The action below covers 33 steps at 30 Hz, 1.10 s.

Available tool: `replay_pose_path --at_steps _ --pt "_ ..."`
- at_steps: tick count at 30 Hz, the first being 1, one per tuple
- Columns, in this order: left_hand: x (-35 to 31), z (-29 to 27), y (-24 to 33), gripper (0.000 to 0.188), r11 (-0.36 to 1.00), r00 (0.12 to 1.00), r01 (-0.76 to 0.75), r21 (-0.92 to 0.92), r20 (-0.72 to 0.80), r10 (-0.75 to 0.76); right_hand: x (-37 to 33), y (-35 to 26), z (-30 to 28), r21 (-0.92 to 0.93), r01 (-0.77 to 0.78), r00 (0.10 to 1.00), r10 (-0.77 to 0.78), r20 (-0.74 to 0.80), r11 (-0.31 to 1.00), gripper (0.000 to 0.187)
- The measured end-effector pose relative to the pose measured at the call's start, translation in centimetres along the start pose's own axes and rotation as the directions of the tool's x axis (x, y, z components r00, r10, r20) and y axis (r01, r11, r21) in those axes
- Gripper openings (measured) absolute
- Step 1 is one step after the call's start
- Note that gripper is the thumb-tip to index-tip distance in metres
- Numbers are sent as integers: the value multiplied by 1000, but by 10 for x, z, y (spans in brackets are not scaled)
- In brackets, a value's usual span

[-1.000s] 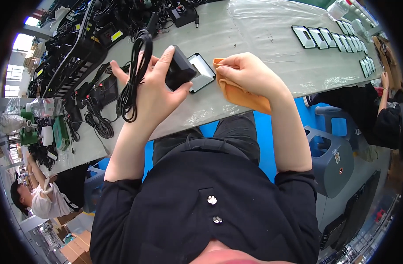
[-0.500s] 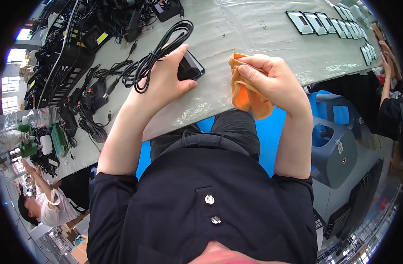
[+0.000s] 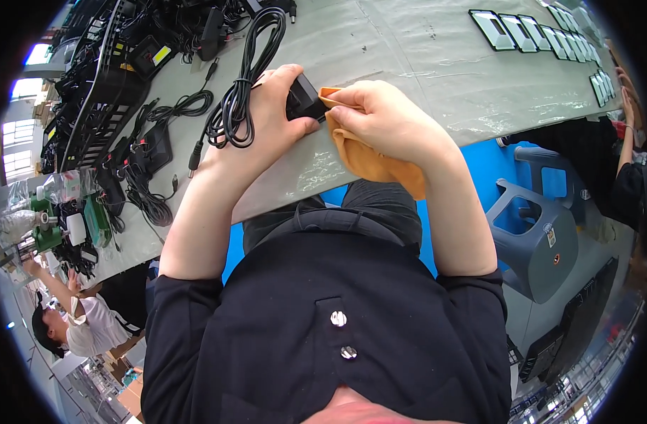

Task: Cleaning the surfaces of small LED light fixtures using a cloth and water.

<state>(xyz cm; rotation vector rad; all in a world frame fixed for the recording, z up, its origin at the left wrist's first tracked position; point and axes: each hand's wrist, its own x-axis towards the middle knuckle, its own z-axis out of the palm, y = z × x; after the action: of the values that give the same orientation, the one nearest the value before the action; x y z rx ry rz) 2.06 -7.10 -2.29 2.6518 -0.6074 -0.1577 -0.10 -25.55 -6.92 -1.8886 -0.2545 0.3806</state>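
Gripped in my left hand point(image 3: 263, 116) is a black boxy device point(image 3: 304, 94), its thumb and fingers around the sides. A coiled black cable point(image 3: 247, 92) drapes over the back of that hand, a plug hanging by the wrist. My right hand point(image 3: 387, 116) pinches an orange cloth point(image 3: 380, 164), whose upper edge meets the right side of the device. The rest of the cloth hangs down past the table's front edge. My left palm hides the device's far side.
A black basket point(image 3: 90, 120) full of corded devices stands at the left. Loose cables and adapters point(image 3: 150, 152) lie beside it. Rows of framed panels point(image 3: 493, 30) sit at the far right of the table point(image 3: 401, 56). Grey stools point(image 3: 535, 247) and other people are nearby.
My right hand has moved left with the orange cloth, bringing it against the device. The cable coil has shifted over my left hand, and its plug now hangs lower.
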Motion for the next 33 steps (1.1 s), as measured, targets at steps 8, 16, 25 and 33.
replay_pose_path --at_steps 8,16,25,33 --pt "-6 0 -9 50 964 965 -226 142 -106 242 -4 -8 -7 102 -49 999 48 9 994 28" --pt "-13 -6 -8 53 917 969 -235 323 0 248 -53 -18 -14 185 40 983 -5 -184 982 28" --pt "-21 1 -57 47 778 816 -546 311 -13 578 -71 -45 2 313 13 984 44 -174 950 30" --pt "-50 1 -48 48 689 824 -468 553 -8 566 -65 -64 17 196 126 953 -63 -297 972 28"
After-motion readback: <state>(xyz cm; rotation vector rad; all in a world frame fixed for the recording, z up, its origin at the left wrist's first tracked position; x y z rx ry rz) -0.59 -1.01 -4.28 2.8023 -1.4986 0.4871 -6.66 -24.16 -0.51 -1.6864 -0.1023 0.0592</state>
